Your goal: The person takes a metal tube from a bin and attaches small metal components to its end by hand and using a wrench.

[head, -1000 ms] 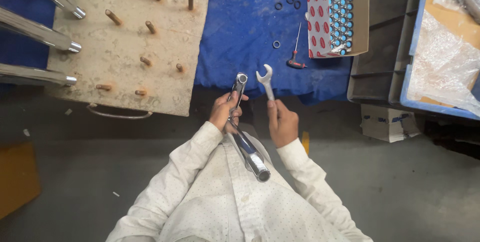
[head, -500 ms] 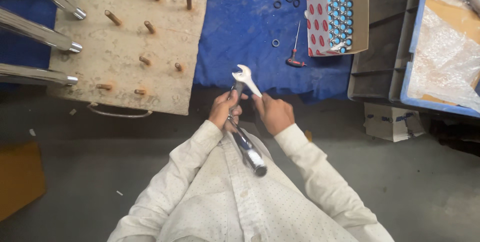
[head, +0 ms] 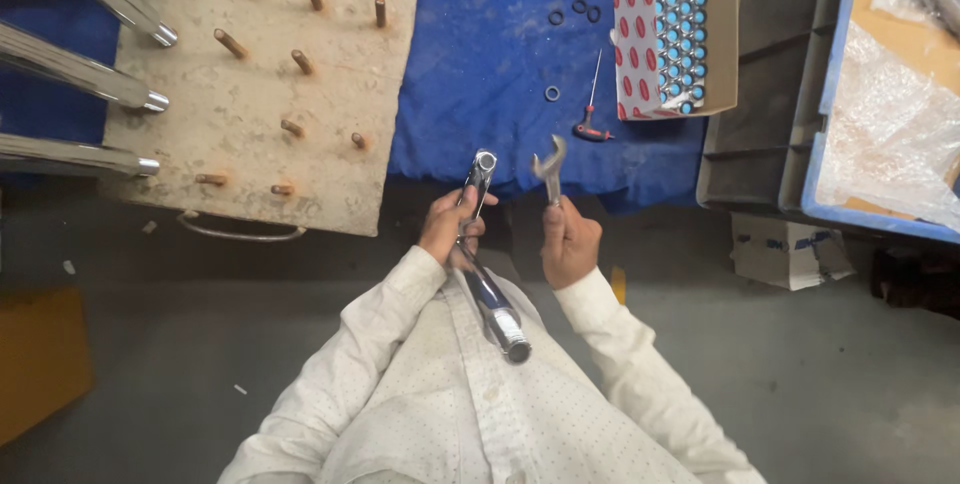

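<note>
Below the near edge of the blue cloth-covered worktop (head: 500, 64), a long chrome tubular fitting (head: 485, 264) is gripped by the left hand (head: 450, 229). Just beside it, a silver open-ended spanner (head: 550, 169) is clenched upright in the right hand (head: 568, 244).

Even, soft daylight fills the scene, brightest on the blue cloth (head: 490, 64) and the clear plastic wrap (head: 890, 134) at far right, with glare on the chrome pipes (head: 75, 74) at left, dim floor nearby, wide-angle bending at the edges, and sharp focus.
</note>
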